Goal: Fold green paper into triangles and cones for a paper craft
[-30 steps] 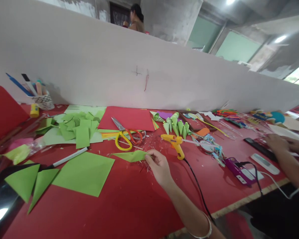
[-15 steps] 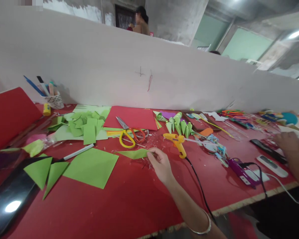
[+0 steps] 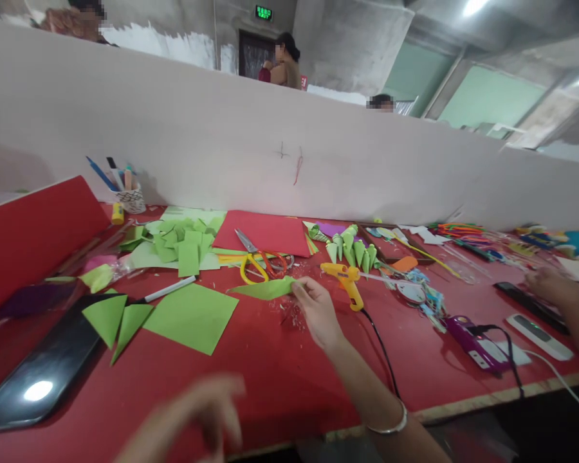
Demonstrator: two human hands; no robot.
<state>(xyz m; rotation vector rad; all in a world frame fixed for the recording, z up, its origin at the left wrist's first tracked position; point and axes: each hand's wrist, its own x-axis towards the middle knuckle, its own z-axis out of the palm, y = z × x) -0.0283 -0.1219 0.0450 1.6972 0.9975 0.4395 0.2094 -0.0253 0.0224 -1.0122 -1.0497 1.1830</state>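
Presently, right hand (image 3: 317, 310) over the red-topped desk (image 3: 294, 379); its grip pinches one end of a folded, pointed piece of light-green paper (image 3: 264, 289) between thumb and fingers, the tip directed left. That piece sits just on the near side of the scissors with yellow and orange-red handles (image 3: 247, 242), left of a yellow plastic glue gun (image 3: 348, 280). Left hand (image 3: 211, 405) motion-blurred above the desk's near edge, its grip spread. Flat light-green paper square (image 3: 193, 318) to the left, beside two folded light-green paper triangles (image 3: 107, 316).
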